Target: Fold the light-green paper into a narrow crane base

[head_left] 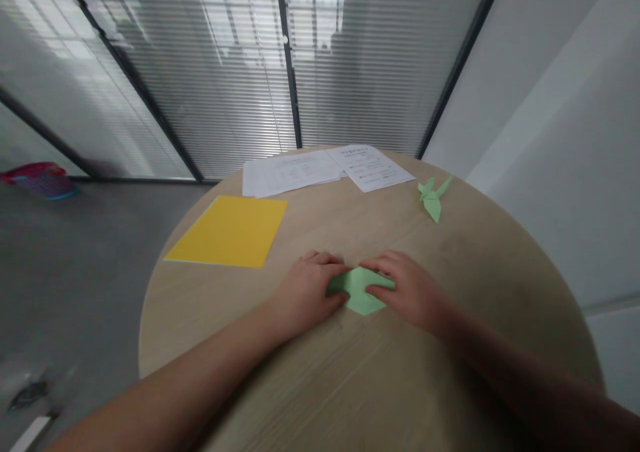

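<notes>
A small piece of folded light green paper (364,292) lies low over the middle of the table between my hands. My left hand (313,289) grips its left side, thumb in front and fingers behind. On the opposite side, my right hand (403,289) pinches the paper's right part between thumb and fingers. The paper has a pointed lower edge and a crease near its middle; its outer ends are partly covered by my fingers. Farther back on the right rests a folded green paper crane (431,199), apart from both hands.
The round wooden table (310,385) carries a stack of yellow paper (233,232) at the left. Printed sheets (295,172) lie along its far edge, one more printed sheet (373,167) overlapping them. Beyond stands a glass partition with blinds; a red and blue basket (43,180) is on the floor.
</notes>
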A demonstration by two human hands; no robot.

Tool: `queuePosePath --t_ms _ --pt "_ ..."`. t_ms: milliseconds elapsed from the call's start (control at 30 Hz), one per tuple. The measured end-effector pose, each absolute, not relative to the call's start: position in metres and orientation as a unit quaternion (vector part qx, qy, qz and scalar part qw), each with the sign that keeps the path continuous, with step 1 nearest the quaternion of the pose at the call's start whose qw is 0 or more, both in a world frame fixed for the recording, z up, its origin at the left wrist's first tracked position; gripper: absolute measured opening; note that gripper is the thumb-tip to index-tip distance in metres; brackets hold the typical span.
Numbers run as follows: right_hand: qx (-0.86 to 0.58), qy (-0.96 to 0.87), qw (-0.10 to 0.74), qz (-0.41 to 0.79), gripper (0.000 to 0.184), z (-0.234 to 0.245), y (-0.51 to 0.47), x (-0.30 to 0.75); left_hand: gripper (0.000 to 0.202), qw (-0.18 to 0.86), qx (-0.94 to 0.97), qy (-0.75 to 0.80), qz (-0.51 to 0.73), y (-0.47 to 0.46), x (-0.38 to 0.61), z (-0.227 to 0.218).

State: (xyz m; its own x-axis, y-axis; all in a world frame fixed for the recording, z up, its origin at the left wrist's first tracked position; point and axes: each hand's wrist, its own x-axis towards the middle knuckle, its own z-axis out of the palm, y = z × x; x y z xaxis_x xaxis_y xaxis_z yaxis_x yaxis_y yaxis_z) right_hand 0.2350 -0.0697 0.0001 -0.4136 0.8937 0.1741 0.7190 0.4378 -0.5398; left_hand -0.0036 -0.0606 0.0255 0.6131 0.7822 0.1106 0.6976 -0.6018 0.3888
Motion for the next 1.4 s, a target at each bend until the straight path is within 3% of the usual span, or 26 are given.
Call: queuePosePath --t_ms 400,633,867,1067,1400 --pt "-0.523 -0.786 0.277 0.177 0.011 -0.011 -0.065 0.23 0.039 0.185 0.875 0.413 0.174 -0.057 0.005 0.017" --pt "-0.473 -0.822 0.289 0.133 0.012 -0.01 -0.067 0.23 0.044 0.159 0.881 0.375 0.241 -0.065 0.007 0.013" --pt "-0.484 -0.816 0.286 0.133 0.008 -0.009 -0.068 0.229 0.014 0.117 0.896 0.363 0.227 -0.071 0.006 0.013" --pt "-0.493 -0.815 0.275 0.131 0.01 -0.005 -0.065 0.227 0.012 0.129 0.897 0.368 0.209 -0.07 0.006 0.014" --pt "-0.349 -0.887 0.248 0.172 0.017 0.001 -0.059 0.251 0.006 0.124 0.893 0.382 0.204 -0.073 0.007 0.015"
